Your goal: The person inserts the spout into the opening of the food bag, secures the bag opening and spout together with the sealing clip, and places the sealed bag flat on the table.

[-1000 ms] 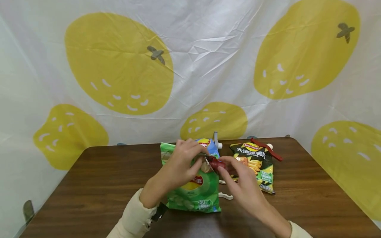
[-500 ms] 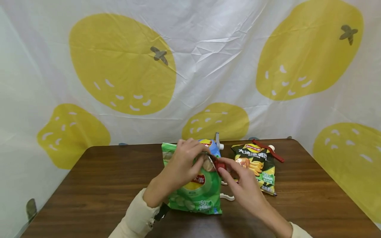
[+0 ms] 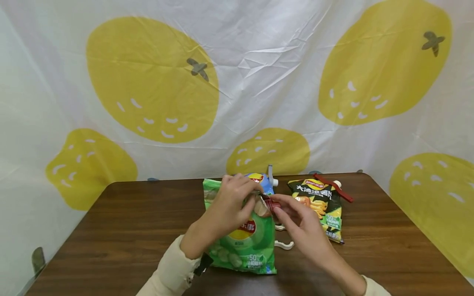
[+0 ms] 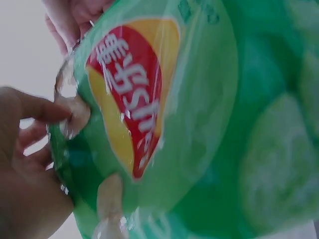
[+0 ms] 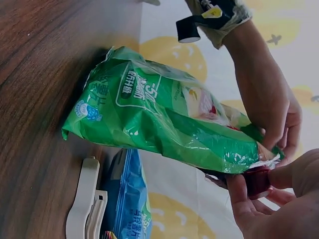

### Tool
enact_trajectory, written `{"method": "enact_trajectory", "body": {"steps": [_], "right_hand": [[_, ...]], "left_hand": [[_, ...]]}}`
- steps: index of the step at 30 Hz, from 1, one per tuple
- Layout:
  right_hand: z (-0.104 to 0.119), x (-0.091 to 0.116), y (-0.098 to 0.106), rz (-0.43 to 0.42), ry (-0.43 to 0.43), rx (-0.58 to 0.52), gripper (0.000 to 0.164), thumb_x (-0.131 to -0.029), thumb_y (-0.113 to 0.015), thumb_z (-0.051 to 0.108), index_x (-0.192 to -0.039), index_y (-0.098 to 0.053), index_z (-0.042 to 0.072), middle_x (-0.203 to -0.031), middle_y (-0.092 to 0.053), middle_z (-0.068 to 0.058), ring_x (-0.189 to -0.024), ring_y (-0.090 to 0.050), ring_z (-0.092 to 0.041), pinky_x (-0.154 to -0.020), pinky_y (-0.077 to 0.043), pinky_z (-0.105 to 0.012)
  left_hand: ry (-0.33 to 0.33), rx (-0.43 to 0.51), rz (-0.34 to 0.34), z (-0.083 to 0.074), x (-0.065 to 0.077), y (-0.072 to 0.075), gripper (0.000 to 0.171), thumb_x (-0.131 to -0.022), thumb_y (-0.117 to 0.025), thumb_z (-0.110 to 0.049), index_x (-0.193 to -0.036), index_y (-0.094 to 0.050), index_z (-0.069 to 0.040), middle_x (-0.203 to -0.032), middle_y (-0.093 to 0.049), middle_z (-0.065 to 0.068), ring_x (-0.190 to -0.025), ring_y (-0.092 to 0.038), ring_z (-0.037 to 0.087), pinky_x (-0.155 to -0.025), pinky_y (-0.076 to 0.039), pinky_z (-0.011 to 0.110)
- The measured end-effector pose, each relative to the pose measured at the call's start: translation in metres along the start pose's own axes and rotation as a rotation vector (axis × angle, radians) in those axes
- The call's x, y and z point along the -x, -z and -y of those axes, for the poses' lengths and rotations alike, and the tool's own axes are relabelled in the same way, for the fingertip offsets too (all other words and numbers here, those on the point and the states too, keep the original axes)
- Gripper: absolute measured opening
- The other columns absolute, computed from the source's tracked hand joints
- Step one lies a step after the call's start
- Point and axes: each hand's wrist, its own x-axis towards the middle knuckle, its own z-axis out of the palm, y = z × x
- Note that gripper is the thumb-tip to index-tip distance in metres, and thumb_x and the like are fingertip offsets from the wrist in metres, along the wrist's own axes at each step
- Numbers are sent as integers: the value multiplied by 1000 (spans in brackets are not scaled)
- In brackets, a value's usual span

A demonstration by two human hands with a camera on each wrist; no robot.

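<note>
A green bag of potato chips (image 3: pixel 242 255) stands upright in front of me, its top corner gathered between both hands. My left hand (image 3: pixel 226 207) pinches the upper edge of the bag, and in the left wrist view its thumb (image 4: pixel 55 108) presses the foil near the logo. A small dark red, ribbed, cap-like piece (image 5: pixel 256 181) sits against the bag's upper right corner. My right hand (image 3: pixel 305 222) holds that piece between thumb and fingers. The fingers hide most of it.
Behind the green bag stands a blue chip bag (image 3: pixel 266 187) with a grey-blue clip (image 3: pixel 270 169) on it. A black chip bag (image 3: pixel 314 193) to the right carries a red clip (image 3: pixel 333 187). White clips (image 3: pixel 284 245) lie beside the green bag on the brown table (image 3: pixel 140 246).
The lower edge of the green bag has shifted slightly toward me. Both hands stay at its top corner, and the red piece has turned a little in my right fingers.
</note>
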Motion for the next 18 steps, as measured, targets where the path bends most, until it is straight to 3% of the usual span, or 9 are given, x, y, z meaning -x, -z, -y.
{"method": "enact_trajectory", "body": {"steps": [4,7,12,18], "right_hand": [[0,-1,1,24,36,16,26,-101,-58,12,-125,-65,10,-108,-73,-4,-96,-70,-15,-79,-57,-29],[0,-1,-1,27,96,75,25,-99,-61,9,-124,-66,11,-106,-73,-1,-93,-70,-14,-77,-57,-28],[0,0,-3,4,117,144,27,-96,-66,9,-122,-66,13,-106,-73,5,-95,-69,-12,-79,-56,-29],[1,1,-4,3,54,128,26,-95,-67,10,-121,-66,12,-107,-71,0,-95,-70,-17,-75,-57,-29]], "left_hand": [[-2,-47,88,-1,1,0,30,-83,-74,-25,-109,-68,-14,-98,-65,-2,-90,-52,18,-81,-34,41],[7,-75,144,-3,2,-1,38,-81,-81,-37,-109,-68,-15,-97,-62,-3,-93,-52,19,-83,-33,42],[19,-66,181,-5,3,0,19,-83,-82,-29,-93,-71,-18,-86,-57,-6,-89,-50,15,-81,-32,38],[-25,-30,151,-4,4,0,12,-86,-79,-20,-83,-68,-18,-81,-55,-6,-85,-50,14,-78,-32,35]]}}
